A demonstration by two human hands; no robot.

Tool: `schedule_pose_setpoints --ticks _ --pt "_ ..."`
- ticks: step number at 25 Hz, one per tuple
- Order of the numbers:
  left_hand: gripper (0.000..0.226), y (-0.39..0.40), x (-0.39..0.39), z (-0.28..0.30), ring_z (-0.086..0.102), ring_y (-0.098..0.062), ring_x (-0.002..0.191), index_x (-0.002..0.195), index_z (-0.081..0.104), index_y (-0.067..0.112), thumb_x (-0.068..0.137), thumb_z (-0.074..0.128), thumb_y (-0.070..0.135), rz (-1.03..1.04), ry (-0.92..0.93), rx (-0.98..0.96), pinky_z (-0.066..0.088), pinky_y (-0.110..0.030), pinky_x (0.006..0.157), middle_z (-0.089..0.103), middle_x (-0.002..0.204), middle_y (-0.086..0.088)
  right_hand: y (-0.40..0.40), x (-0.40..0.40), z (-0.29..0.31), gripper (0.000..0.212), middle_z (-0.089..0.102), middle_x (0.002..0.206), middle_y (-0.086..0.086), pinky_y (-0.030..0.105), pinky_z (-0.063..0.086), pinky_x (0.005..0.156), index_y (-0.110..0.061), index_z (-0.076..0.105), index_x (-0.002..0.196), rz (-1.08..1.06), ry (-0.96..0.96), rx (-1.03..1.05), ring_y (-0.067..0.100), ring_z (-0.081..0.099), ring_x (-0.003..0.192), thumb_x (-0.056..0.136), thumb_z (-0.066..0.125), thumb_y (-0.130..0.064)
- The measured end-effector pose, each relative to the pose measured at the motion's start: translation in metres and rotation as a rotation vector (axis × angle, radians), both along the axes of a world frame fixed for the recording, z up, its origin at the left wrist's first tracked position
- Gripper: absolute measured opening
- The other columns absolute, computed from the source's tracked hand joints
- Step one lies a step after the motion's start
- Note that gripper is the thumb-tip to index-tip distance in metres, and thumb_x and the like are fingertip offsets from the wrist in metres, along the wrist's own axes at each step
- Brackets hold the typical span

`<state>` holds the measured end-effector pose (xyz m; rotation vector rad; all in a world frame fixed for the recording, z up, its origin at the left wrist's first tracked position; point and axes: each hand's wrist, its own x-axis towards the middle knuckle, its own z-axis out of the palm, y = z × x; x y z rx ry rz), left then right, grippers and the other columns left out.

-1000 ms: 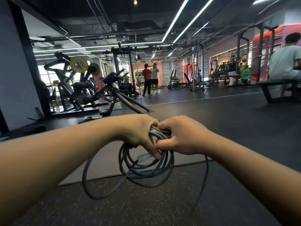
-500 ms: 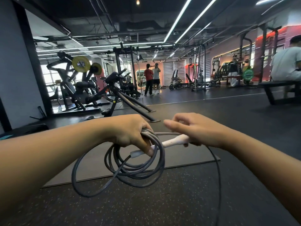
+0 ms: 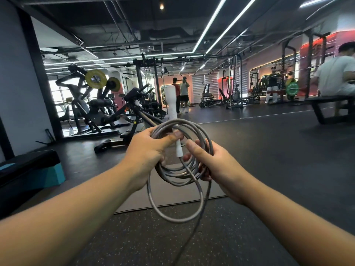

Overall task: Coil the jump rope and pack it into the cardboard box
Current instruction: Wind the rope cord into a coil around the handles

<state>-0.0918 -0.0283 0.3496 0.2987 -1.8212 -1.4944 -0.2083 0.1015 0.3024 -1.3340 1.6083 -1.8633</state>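
My left hand [image 3: 148, 150] grips the left side of the coiled grey jump rope [image 3: 180, 169], thumb pressed across the strands just beside the small white handle [image 3: 178, 148], and my right hand [image 3: 215, 166] curls around the coil's right side. Above the coil a second white handle [image 3: 171, 99] stands upright, while one bigger loop sags below it and a loose strand trails down toward the speckled floor [image 3: 249, 237]. Behind the coil lies a grey mat [image 3: 169, 200].

Both the left hand [image 3: 148, 150] and right hand [image 3: 215, 166] grip the coiled grey jump rope [image 3: 184, 173], one white handle [image 3: 171, 100] upright.
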Motion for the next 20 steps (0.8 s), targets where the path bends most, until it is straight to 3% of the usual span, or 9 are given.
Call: schedule_pose_setpoints --ticks 3,7,10,12,14,15,17,19,20 --pt "0.021 0.005 -0.005 -0.012 0.04 -0.007 0.039 0.084 0.062 0.015 0.085 0.08 0.026 0.072 0.085 0.142 0.036 -0.027 0.044 0.052 0.045 0.011 -0.007 0.007 0.003 0.019 0.081 0.082 0.012 0.03 0.058 0.059 -0.014 0.071 0.097 -0.132 -0.003 -0.069 0.018 0.077 0.069 0.093 0.071 -0.033" --pt "0.032 0.006 -0.004 -0.022 0.045 -0.01 0.043 0.096 0.064 0.011 0.084 0.078 0.037 0.067 0.053 0.209 0.04 -0.03 0.051 0.049 0.058 0.001 -0.007 0.004 0.002 0.022 0.071 0.066 0.005 0.017 0.048 0.048 -0.008 0.069 0.095 -0.123 0.006 -0.034 0.004 0.064 0.051 0.099 0.064 -0.029" --pt "0.047 0.004 -0.003 -0.03 0.056 -0.015 0.062 0.105 0.07 0.007 0.079 0.08 0.045 0.109 0.019 0.205 0.048 -0.032 0.058 0.065 0.081 -0.011 -0.007 0.005 -0.002 0.026 0.067 0.069 0.001 0.018 0.05 0.057 -0.007 0.071 0.101 -0.052 0.022 -0.031 0.005 0.061 0.058 0.092 0.074 -0.03" --pt "0.054 0.003 -0.002 -0.033 0.058 -0.016 0.065 0.105 0.069 0.01 0.072 0.081 0.051 0.144 -0.027 0.179 0.051 -0.033 0.057 0.069 0.084 -0.015 -0.009 0.003 -0.005 0.026 0.063 0.068 0.001 0.019 0.048 0.06 -0.001 0.072 0.104 -0.051 0.071 -0.023 0.005 0.057 0.059 0.091 0.075 -0.024" --pt "0.077 -0.002 0.003 -0.032 0.069 -0.019 0.077 0.118 0.063 0.012 0.062 0.084 0.06 0.146 -0.106 0.111 0.059 -0.04 0.069 0.074 0.096 -0.018 -0.008 -0.001 -0.005 0.027 0.06 0.069 0.003 0.018 0.046 0.058 0.003 0.072 0.103 -0.058 0.117 -0.01 0.006 0.053 0.058 0.093 0.073 -0.022" --pt "0.102 -0.004 0.006 -0.03 0.073 -0.023 0.092 0.133 0.054 0.014 0.051 0.088 0.065 0.133 -0.152 0.09 0.06 -0.047 0.081 0.074 0.11 -0.015 -0.006 -0.003 -0.005 0.027 0.058 0.069 0.004 0.018 0.045 0.058 0.005 0.07 0.101 -0.054 0.135 0.002 0.007 0.052 0.059 0.094 0.072 -0.021" --pt "0.151 -0.01 0.011 -0.023 0.06 -0.034 0.126 0.156 0.02 0.033 0.029 0.093 0.068 0.226 -0.257 0.031 0.049 -0.058 0.104 0.053 0.147 -0.014 -0.003 -0.007 -0.001 0.023 0.057 0.07 0.005 0.019 0.044 0.058 0.004 0.068 0.093 -0.046 0.169 0.035 0.008 0.05 0.061 0.095 0.071 -0.019" --pt "0.161 -0.007 0.021 -0.01 0.026 -0.036 0.151 0.158 -0.009 0.041 0.039 0.097 0.057 0.41 -0.299 -0.212 0.026 -0.058 0.121 0.014 0.169 -0.009 -0.002 -0.012 0.002 0.018 0.057 0.07 0.003 0.021 0.044 0.06 -0.003 0.068 0.089 -0.049 0.243 0.091 0.009 0.05 0.061 0.095 0.071 -0.019" --pt "0.156 -0.003 0.028 -0.004 0.013 -0.031 0.155 0.159 -0.013 0.039 0.049 0.097 0.051 0.484 -0.269 -0.459 0.016 -0.054 0.124 0.004 0.171 -0.004 -0.001 -0.013 0.004 0.019 0.058 0.069 0.002 0.023 0.044 0.06 -0.002 0.069 0.09 -0.052 0.286 0.121 0.01 0.05 0.062 0.095 0.071 -0.02"
